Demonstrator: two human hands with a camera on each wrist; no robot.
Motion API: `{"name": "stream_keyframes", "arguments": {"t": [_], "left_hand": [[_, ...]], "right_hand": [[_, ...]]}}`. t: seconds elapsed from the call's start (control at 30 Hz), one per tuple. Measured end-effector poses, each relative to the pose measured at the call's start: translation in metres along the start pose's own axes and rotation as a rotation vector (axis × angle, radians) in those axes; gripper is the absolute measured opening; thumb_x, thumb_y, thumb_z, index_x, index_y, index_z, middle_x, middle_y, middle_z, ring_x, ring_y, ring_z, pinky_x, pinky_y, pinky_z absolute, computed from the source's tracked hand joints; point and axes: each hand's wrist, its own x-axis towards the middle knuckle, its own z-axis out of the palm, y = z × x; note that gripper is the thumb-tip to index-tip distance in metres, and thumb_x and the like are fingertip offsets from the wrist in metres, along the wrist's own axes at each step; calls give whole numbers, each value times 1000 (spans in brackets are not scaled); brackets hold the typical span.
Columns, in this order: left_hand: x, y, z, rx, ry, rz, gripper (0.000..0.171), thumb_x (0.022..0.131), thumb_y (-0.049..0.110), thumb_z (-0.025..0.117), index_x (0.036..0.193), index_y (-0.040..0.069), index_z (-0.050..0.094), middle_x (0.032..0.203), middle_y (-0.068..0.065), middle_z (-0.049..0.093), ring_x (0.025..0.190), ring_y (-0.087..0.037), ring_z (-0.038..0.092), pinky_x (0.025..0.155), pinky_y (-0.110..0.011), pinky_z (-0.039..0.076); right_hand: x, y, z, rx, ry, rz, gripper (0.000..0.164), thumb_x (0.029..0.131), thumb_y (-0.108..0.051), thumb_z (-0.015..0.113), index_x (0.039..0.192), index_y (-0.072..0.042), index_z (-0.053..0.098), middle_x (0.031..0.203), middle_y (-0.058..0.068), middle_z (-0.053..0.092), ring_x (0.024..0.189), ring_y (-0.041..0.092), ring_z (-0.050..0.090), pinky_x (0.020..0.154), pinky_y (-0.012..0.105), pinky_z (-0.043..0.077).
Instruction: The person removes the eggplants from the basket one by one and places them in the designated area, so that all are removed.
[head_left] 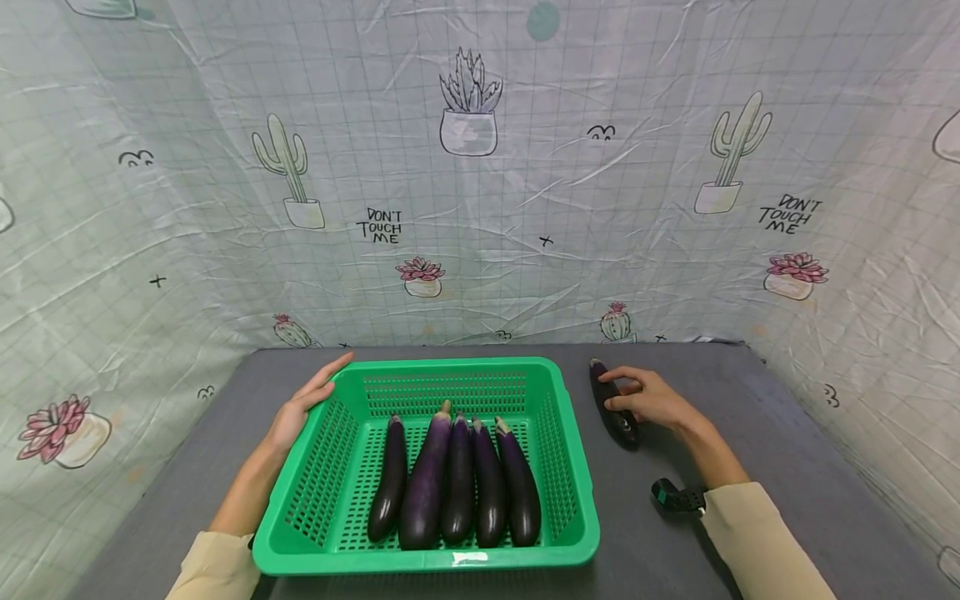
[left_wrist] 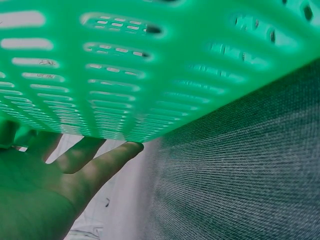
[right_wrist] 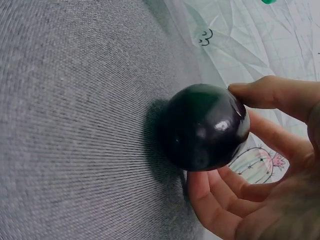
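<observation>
While I follow the head view, the left hand [head_left: 294,412] rests its rather straight fingers at the left rim of the green basket [head_left: 423,562], without clenching. Inside it, five eggplants [head_left: 459,492] lie side by side. To the right of the basket, on the grey table [head_left: 701,379], the right hand [head_left: 651,400] pinches a lone eggplant [head_left: 617,425] and covers part of it. Both sleeves [head_left: 761,533] are cut off below.

The left wrist view shows the slotted outer wall, which the head view mostly hides; some fingertips disappear behind it.

The right wrist view shows the lone eggplant's round, shiny end, held between thumb and fingers; its stem is hidden there.
</observation>
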Motion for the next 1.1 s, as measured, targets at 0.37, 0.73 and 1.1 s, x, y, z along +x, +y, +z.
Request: {"name": "stream_keyframes", "arguments": {"t": [0.37,0.73,1.1], "left_hand": [[0,1,0,18,9,-32,55,115,19,23,167,5,11,174,-14,3,135,6,50,104,-15,48],[0,-1,-1,-9,8,-39,55,115,18,23,167,4,9,173,-3,11,135,5,51,104,-16,49],[0,0,-1,-15,1,-42,55,115,19,22,167,5,8,170,4,16,134,3,53,103,-17,50]], "right_hand": [[-2,-1,-1,-41,-53,0,59,98,-25,72,150,-7,51,143,37,51,95,27,57,70,35,48],[-1,0,-2,-43,-47,-3,58,97,-24,72,149,-6,53,143,38,50,93,25,56,70,35,48],[0,3,-4,-34,-22,-12,59,95,-20,74,148,-3,53,131,34,57,76,20,52,66,35,48]]}}
